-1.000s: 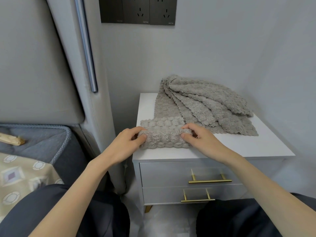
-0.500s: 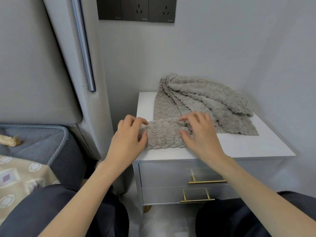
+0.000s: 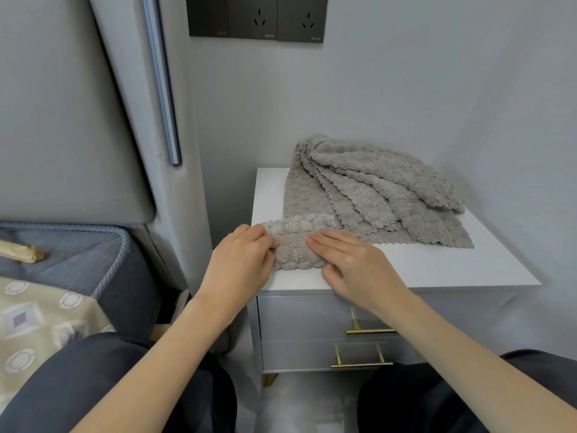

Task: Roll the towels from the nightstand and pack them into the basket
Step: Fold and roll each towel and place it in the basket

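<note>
Left hand curled its fingers round the left end of the half-made roll. The right hand lay across the roll's top, fingers nearly straight and pressing down, apparently to keep the coil tight and even. That roll sat near the front left edge of the desk, and its unrolled towel ran toward the wall beneath a loose pile of others. No basket showed.
</note>
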Motion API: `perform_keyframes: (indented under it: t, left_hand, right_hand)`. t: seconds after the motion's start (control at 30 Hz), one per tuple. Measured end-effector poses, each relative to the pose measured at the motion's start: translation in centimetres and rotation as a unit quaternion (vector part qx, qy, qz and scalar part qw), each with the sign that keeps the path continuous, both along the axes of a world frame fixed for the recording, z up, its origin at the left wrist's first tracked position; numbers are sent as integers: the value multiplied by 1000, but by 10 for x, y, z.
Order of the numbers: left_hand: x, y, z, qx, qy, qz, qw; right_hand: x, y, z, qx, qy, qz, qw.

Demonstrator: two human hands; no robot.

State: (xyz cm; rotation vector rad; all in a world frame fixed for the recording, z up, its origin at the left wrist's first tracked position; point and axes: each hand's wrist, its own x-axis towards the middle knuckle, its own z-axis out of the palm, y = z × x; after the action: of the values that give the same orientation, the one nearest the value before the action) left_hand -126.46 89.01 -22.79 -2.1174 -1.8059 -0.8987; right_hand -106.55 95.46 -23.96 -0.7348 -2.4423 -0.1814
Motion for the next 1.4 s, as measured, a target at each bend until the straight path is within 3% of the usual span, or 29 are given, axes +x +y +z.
perform_keyframes:
  t: [0.2, 0.4, 0.57, 0.7, 0.83, 0.93, 1.13, 1.4]
  left_hand:
    - [-3, -5, 2, -28, -6, 37, 999]
    - [-17, -3, 1, -93, 30, 10, 995]
    - [-21, -1, 3, -136, -81, 0, 987]
    - [-24, 1, 7, -187, -176, -20, 966]
    - [-23, 7, 3, -231, -206, -27, 951]
    - [-20, 16, 1, -265, -200, -4, 943]
    - [-11, 20, 0, -270, -129, 58, 952]
    - [-14, 22, 4, -306, -117, 22, 945]
  right_hand:
    - [12, 3, -1, -41, -4, -30, 999]
    - [16, 9, 3, -96, -29, -42, 994]
    - [18, 8, 8, -98, -24, -31, 994]
    - [20, 10, 14, -208, 8, -28, 978]
    - [17, 15, 18, -303, 43, -21, 952]
    - [12, 20, 20, -353, 53, -15, 934]
    - [2, 32, 12, -330, 0, -55, 942]
    - [-7, 37, 14, -324, -36, -83, 942]
